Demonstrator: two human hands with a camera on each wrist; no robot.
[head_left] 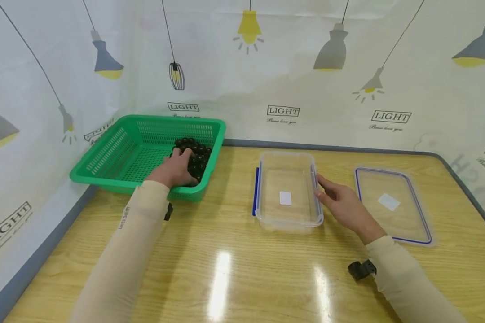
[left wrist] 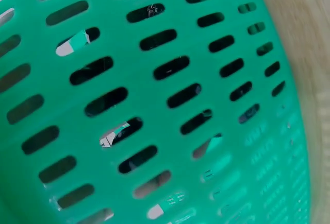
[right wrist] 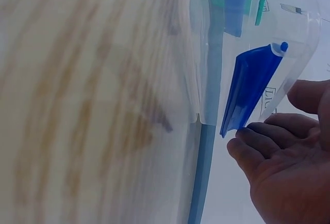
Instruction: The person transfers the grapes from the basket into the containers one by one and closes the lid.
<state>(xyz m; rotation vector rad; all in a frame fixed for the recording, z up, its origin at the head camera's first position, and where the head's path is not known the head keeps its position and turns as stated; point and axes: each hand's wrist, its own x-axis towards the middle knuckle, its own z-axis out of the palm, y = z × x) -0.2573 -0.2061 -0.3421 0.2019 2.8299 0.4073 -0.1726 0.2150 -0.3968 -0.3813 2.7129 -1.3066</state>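
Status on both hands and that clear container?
Left hand in green basket, touching black grape-like balls. Right hand touching clear container. Container uncovered; lid aside, not blocking.

Lamp-printed white sheeting (head_left: 218, 80) backs the wood-grain table (head_left: 275, 269).

In the head view, the basket (head_left: 139, 159) at 9 o'clock is smooth, slotted green plastic with a sheen; the black grape-like balls (head_left: 200, 163) in it are glossy. The box (head_left: 288, 179) at 4 o'clock is clear, shiny plastic, its flap (right wrist: 252, 87) solid blue plastic. The lid (head_left: 406, 222) at 3 o'clock is clear plastic with a rubbery-looking blue seal (head_left: 418, 206). The 2 labels (head_left: 285, 198) look like matt paper. The bench (head_left: 186, 269) is glossy wood grain, with 2 reflections (head_left: 220, 285) toward 5 and 6 o'clock. The wall sheet (head_left: 222, 72) looks lightly creased; the sleeves (head_left: 121, 255) are matt cloth.
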